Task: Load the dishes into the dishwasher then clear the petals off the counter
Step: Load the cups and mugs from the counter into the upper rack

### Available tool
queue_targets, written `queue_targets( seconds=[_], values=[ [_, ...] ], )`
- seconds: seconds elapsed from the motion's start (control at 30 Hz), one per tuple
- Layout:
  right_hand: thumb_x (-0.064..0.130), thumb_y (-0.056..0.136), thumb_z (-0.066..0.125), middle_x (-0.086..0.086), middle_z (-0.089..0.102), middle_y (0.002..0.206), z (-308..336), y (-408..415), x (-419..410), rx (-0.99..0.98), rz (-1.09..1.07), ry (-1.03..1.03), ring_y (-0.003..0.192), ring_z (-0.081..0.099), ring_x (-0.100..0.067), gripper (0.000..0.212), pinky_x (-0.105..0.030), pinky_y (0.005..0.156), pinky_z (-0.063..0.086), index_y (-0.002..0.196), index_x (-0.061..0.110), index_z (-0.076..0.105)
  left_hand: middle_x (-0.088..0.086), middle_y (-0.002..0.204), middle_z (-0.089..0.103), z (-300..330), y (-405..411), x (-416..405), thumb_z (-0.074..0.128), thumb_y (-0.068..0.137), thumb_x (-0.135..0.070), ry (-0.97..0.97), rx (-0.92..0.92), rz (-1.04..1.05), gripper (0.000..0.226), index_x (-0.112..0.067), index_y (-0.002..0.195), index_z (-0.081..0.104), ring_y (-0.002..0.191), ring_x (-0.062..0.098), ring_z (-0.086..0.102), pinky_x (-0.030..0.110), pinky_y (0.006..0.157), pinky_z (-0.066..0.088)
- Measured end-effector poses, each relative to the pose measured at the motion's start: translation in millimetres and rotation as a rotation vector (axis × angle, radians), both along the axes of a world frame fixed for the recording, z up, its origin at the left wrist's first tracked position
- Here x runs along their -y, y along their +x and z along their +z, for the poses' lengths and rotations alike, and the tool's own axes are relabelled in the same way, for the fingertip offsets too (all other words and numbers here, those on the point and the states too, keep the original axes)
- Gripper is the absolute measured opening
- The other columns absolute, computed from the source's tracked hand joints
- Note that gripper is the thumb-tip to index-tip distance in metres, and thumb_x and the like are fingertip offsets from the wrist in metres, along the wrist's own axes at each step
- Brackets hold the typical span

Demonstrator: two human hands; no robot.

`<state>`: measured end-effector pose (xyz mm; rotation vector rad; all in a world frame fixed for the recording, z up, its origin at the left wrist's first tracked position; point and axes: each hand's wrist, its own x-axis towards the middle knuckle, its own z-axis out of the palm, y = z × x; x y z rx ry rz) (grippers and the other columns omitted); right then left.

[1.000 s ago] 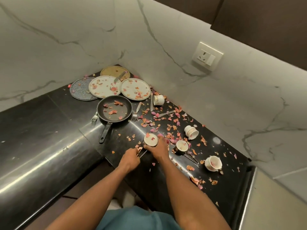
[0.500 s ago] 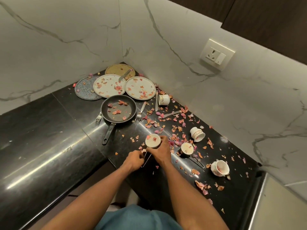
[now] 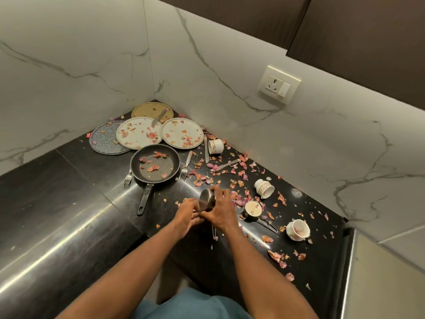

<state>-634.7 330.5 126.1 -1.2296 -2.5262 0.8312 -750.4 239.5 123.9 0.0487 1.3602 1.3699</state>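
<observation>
Right hand (image 3: 219,210) grips a small steel cup (image 3: 206,200), fingers curled over its rim and wall, the shiny base tipped up and toward the left. Left hand (image 3: 186,214) is cupped just beside and below it, fingers bent; I cannot tell whether it holds anything or only catches what falls. A thin wire handle (image 3: 213,233) hangs down from beneath the hands, over the front edge of the black polished stone counter (image 3: 69,203).

Judgement: cup is being emptied of dried pink and orange petals (image 3: 239,180) before loading. Steel cup looks light, stiff, smooth-walled, likely slippery; best held round the wall, or by the handle.

Elsewhere on the counter, untouched: black frying pan (image 3: 155,165) with petals inside, two white round plates (image 3: 181,133) near the corner, a dark cup with pale contents (image 3: 252,209) just right of the hands, and white patterned china cups (image 3: 264,188) lying tipped. The china looks fragile; take each by the body, one at a time. Forks (image 3: 185,168) lie flat beside the pan.

No dishwasher in view. Loading barely begun.
</observation>
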Motion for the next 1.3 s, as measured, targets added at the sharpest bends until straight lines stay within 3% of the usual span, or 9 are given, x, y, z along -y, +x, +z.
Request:
queue_targets(
  seconds=[0.13,0.23,0.47,0.63,0.8,0.87,1.1,1.23,1.3],
  values=[
    [0.039,0.066,0.091,0.0,0.043,0.131,-6,2,6,-0.079,-0.038,-0.177,0.112,0.05,-0.015,0.089,-0.029,0.089,0.051,0.14,0.039,0.04,0.014,0.121,0.065,3,-7,4,0.073,0.083,-0.028,0.018,-0.02,-0.025,0.049,-0.017,0.127,0.056,0.108,0.034,0.068,0.043,0.08,0.06],
    [0.027,0.073,0.088,-0.001,0.051,0.133,-1,8,17,-0.295,-0.124,-0.46,0.11,0.06,-0.014,0.076,-0.019,0.069,0.055,0.137,0.036,0.048,0.014,0.118,0.067,2,-10,7,0.073,0.087,-0.025,-0.018,-0.061,-0.087,0.042,-0.017,0.124,0.058,0.108,0.032,0.067,0.049,0.089,0.059],
    [0.013,0.076,0.086,-0.01,0.061,0.132,-6,29,53,-0.482,-0.29,-1.01,0.114,0.065,-0.031,0.072,-0.037,0.073,0.06,0.132,0.044,0.055,0.015,0.11,0.075,-8,-6,27,0.075,0.089,-0.021,-0.058,-0.008,-0.225,0.033,-0.009,0.119,0.067,0.105,0.034,0.071,0.046,0.08,0.061],
    [0.014,0.076,0.089,-0.007,0.063,0.134,-18,60,93,-0.528,-0.445,-1.078,0.116,0.066,-0.027,0.086,-0.037,0.076,0.062,0.144,0.046,0.047,0.017,0.109,0.075,-26,6,41,0.081,0.082,-0.016,-0.063,-0.016,-0.229,0.042,-0.004,0.119,0.066,0.103,0.034,0.072,0.038,0.069,0.06],
    [0.008,0.093,0.074,-0.015,0.071,0.105,-25,101,138,-0.517,-0.674,-1.061,0.081,0.067,-0.017,0.03,-0.027,0.065,0.057,0.122,0.006,0.067,0.019,0.113,0.072,-40,38,44,0.081,0.083,-0.014,-0.071,-0.023,-0.25,0.028,-0.009,0.106,0.067,0.105,0.034,0.07,0.042,0.074,0.061],
    [0.009,0.095,0.072,-0.012,0.071,0.095,-31,117,156,-0.547,-0.767,-1.034,0.077,0.067,-0.016,0.027,-0.025,0.063,0.057,0.119,-0.002,0.069,0.02,0.115,0.071,-43,53,47,0.083,0.082,-0.015,-0.074,-0.023,-0.3,0.033,-0.007,0.109,0.066,0.107,0.035,0.069,0.041,0.071,0.06],
    [0.022,0.097,0.07,-0.005,0.08,0.094,-36,168,200,-0.636,-0.976,-1.036,0.079,0.072,-0.012,0.015,-0.024,0.065,0.053,0.109,0.014,0.073,0.018,0.114,0.069,-43,112,61,0.077,0.088,-0.015,-0.109,-0.069,-0.47,0.025,-0.004,0.107,0.066,0.109,0.033,0.066,0.044,0.078,0.062],
    [0.022,0.102,0.063,-0.012,0.079,0.1,-33,199,217,-0.749,-1.002,-1.087,0.088,0.074,-0.019,0.021,-0.039,0.079,0.06,0.118,0.01,0.07,0.017,0.113,0.069,-35,139,64,0.073,0.092,-0.015,-0.106,-0.097,-0.522,0.03,-0.003,0.117,0.062,0.104,0.031,0.068,0.046,0.083,0.061],
    [0.022,0.105,0.059,-0.012,0.079,0.1,-34,214,226,-0.776,-1.003,-1.099,0.083,0.073,-0.017,0.02,-0.034,0.074,0.061,0.117,0.009,0.069,0.017,0.115,0.068,-32,151,66,0.071,0.093,-0.014,-0.085,-0.099,-0.533,0.031,-0.002,0.119,0.062,0.106,0.032,0.068,0.044,0.08,0.061]
  ],
)
